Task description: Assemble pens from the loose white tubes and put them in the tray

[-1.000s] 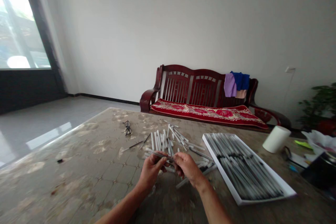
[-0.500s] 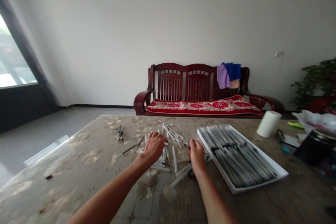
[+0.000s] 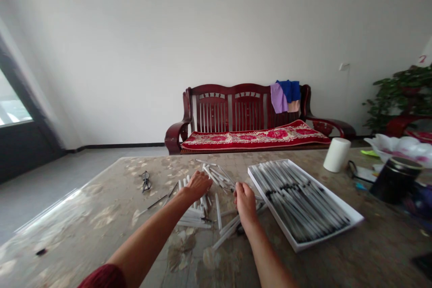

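Left hand (image 3: 199,184): fingers curled down onto the loose white tubes (image 3: 218,204); whether it holds one cannot be told.
Right hand (image 3: 245,199): loosely closed beside it; contents hidden.
Tubes: heaped mid-tabletop, toward the far edge.
Tray (image 3: 356,221): full of pens, right of the heap.
Spectacles (image 3: 146,181): left of the heap.

White pen barrels (image 3: 202,211) are scattered over a tabletop (image 3: 111,216) mottled brown and beige with a tile-like grid. A white tray (image 3: 329,236) is filled with grey-and-black pens (image 3: 300,198). Behind, a dark red wooden bench (image 3: 216,108) bears a red cushion (image 3: 256,137) patterned with cream flowers, with a purple cloth (image 3: 277,98) and a blue cloth (image 3: 288,90) on its back; a black tin (image 3: 393,180) stands at right
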The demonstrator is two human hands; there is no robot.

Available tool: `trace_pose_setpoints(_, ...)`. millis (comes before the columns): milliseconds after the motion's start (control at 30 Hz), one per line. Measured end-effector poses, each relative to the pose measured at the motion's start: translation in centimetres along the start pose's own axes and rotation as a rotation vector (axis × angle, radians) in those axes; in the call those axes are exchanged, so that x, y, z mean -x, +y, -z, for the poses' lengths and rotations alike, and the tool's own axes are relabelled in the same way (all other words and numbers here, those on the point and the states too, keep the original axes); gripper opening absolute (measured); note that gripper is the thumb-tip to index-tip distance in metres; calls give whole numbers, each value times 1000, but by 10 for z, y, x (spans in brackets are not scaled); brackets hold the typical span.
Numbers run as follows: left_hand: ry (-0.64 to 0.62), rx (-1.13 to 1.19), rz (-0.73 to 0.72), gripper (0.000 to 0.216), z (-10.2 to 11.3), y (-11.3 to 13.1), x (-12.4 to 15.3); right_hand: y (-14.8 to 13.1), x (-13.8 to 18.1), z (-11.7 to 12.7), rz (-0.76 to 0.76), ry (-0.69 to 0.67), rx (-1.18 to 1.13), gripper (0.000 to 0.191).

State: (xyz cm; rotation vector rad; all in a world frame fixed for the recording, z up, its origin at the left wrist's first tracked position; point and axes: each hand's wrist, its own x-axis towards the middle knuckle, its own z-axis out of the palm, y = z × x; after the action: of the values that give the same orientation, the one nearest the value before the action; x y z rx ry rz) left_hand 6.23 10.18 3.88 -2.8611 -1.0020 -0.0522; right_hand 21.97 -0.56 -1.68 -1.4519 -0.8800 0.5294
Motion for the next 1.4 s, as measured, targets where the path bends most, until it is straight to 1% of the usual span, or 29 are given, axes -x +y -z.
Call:
trace_pose_setpoints(133, 54, 21, 9, 10, 2, -1, 9, -2, 1, -1, 7, -27, -7, 31)
trace_pose_setpoints(267, 158, 90, 64, 10, 3, -2, 37, -7, 4, -1, 13, -74, -29, 29)
trace_pose_setpoints(367, 319, 374, 172, 9, -7, -2, 66, -12, 9, -4, 22, -171, -39, 28)
trace_pose_setpoints(500, 524, 790, 466, 22, -35, -3, 100, -16, 20, -12, 101, -314, -8, 25)
trace_pose_setpoints(567, 590, 982, 568, 25, -48, -3, 112, -17, 26, -15, 164, -369, 33, 24)
trace_pose_setpoints(633, 646, 1090, 609, 23, -55, -2, 118, -18, 32, -18, 229, -388, 83, 27)
trace_pose_setpoints(733, 711, 1272, 624, 23, -55, 5, 121, -18, 36, -19, 297, -379, 153, 30)
trace_pose_setpoints(833, 771, 1534, 609, 36, -48, 12, 119, -18, 37, -18, 325, -348, 195, 29)
trace_pose_setpoints(900, 809, 1652, 620, 43, -44, 14, 118, -19, 37, -18, 342, -329, 228, 29)
trace_pose_setpoints(1033, 870, 1761, 743, 46, -41, 12, 117, -20, 40, -18, 397, -327, 303, 34)
trace_pose_setpoints(1200, 905, 1909, 861, 54, -40, 11, 116, -22, 45, -18, 444, -313, 360, 37)
trace_pose_setpoints(1300, 867, 2005, 886, 57, -40, 13, 116, -23, 47, -17, 466, -321, 388, 36)
trace_pose_setpoints(1400, 793, 2077, 836, 57, -40, 15, 116, -23, 48, -17, 478, -327, 393, 36)
